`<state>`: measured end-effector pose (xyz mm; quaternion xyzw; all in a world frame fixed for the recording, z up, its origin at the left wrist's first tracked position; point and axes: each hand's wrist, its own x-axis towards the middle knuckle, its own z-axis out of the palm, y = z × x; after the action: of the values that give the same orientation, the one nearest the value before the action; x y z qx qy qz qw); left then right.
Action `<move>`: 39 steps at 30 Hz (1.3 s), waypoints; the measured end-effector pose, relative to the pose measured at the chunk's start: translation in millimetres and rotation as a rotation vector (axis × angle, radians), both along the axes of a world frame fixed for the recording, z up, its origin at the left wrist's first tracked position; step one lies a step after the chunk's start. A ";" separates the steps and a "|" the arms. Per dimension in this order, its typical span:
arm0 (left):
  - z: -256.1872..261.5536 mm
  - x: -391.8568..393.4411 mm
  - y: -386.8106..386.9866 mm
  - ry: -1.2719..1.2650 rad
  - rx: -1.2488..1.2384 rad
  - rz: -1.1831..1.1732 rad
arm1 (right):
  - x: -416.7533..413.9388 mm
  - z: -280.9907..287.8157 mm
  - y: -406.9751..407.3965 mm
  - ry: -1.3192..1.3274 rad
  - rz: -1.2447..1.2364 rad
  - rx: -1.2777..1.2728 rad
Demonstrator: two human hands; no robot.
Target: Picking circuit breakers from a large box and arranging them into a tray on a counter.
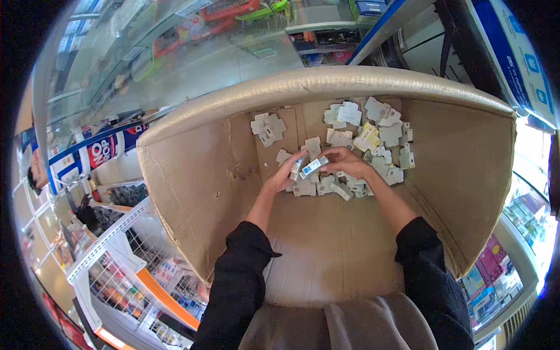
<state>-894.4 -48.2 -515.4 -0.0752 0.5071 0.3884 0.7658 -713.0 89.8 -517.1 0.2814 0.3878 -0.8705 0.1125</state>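
My left hand (281, 177) holds a small whitish box (297, 168) with a blue mark, tilted upward. Beside it my right hand (347, 163) grips another small white box (314, 167) with a blue printed face; the two lie close together. Under and around both hands, many flattened or partly opened white cartons (390, 135) are spread inside a large cardboard box (341, 245). A yellow and white carton (366, 137) lies among them, right of my right hand. A further small closed-looking box (342, 190) rests below the hands.
The tall cardboard walls (192, 175) surround my hands, with a rounded far rim (323, 81). Beyond stands a glass display case (245, 61). At the lower left is a wire rack (118, 280); at the right, a case (494, 280) holds printed packages.
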 end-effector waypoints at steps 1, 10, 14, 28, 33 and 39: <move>7.5 -2.6 0.4 0.012 -0.004 0.004 | -3.6 3.7 1.7 0.012 0.004 -0.004; 44.4 9.8 20.9 -0.026 0.007 -0.036 | 0.3 5.9 16.6 0.050 -0.126 0.187; 35.7 6.8 16.6 -0.006 0.031 0.178 | -2.7 7.2 33.6 -0.001 -0.081 0.346; 48.6 7.1 27.6 0.110 0.019 0.339 | -28.1 52.8 -15.7 0.119 -0.151 0.669; 58.9 -1.1 24.7 0.094 0.046 0.225 | -29.8 54.3 -20.2 0.140 -0.128 0.731; 69.6 -12.4 21.8 0.143 0.027 -0.087 | -27.8 58.0 -19.9 0.089 -0.081 0.676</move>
<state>-906.8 -26.4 -445.9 -0.0148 0.5580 0.3659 0.7447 -740.8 69.9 -459.1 0.2797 0.6474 -0.7079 -0.0388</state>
